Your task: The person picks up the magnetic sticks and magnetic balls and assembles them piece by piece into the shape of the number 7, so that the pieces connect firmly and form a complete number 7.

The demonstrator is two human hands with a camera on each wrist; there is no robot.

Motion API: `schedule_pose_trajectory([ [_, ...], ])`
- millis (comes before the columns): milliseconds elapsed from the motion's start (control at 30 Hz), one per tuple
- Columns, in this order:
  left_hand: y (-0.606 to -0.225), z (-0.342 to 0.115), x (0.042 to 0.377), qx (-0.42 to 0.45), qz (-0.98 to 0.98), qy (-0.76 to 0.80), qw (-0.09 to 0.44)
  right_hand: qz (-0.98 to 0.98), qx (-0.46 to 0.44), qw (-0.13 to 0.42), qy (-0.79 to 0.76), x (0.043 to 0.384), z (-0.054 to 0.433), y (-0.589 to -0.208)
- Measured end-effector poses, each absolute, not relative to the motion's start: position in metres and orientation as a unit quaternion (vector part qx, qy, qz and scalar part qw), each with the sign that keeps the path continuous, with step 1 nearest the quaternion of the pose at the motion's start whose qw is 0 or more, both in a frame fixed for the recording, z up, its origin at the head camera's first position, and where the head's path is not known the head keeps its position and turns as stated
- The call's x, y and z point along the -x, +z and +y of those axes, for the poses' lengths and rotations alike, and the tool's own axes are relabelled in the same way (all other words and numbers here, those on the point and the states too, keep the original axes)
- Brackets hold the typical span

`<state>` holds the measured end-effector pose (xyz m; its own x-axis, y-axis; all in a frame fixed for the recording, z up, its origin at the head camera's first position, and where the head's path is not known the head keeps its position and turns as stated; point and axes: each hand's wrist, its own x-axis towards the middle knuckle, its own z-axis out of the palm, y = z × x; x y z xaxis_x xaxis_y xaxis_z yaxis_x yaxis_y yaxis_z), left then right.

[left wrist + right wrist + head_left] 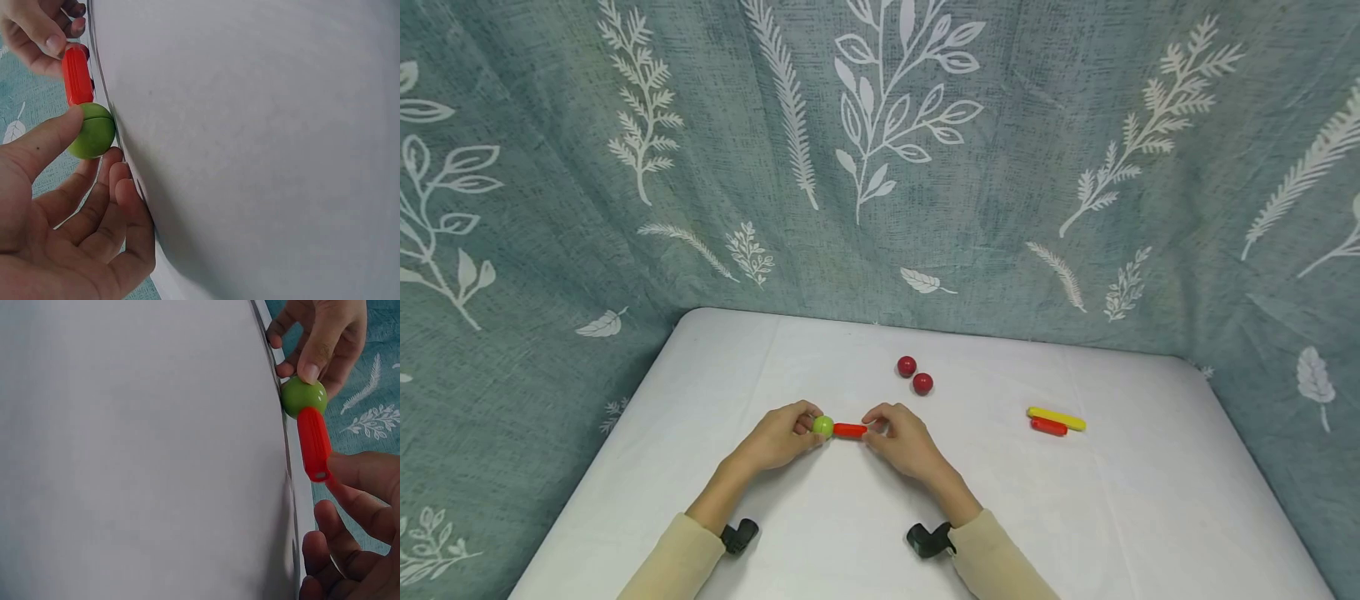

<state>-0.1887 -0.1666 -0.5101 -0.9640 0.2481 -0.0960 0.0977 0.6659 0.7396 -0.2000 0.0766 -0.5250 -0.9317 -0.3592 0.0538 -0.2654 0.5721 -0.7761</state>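
Between thumb and fingers, my left hand pinches a small green ball that has a seam line around it. My right hand grips the far end of a short red rod between thumb and forefinger. The rod's other end meets the ball; whether it is pushed into it I cannot tell. In the right wrist view the red rod shows a small slot in its near end. The left wrist view has the green ball under my thumb, the other fingers loosely bent below.
Two dark red balls lie beyond my right hand on the white tabletop. Farther right, a yellow rod and another red rod lie side by side. A patterned green-blue cloth hangs behind the table.
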Motion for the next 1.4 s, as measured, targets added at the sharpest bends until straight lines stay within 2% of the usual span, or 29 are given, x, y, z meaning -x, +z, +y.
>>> schedule_pose_trajectory([
  [833, -0.511, -0.167, 0.191, -0.087, 0.901, 0.412, 0.105, 0.877, 0.084, 0.004, -0.473, 0.203, 0.144, -0.518],
  [1200, -0.511, -0.166, 0.191, -0.090, 0.902, 0.408, 0.105, 0.868, 0.036, -0.060, -0.492, 0.237, 0.150, -0.521],
  [1400, -0.510, -0.166, 0.191, -0.085, 0.903, 0.407, 0.107, 0.865, 0.007, -0.055, -0.499, 0.250, 0.147, -0.526],
])
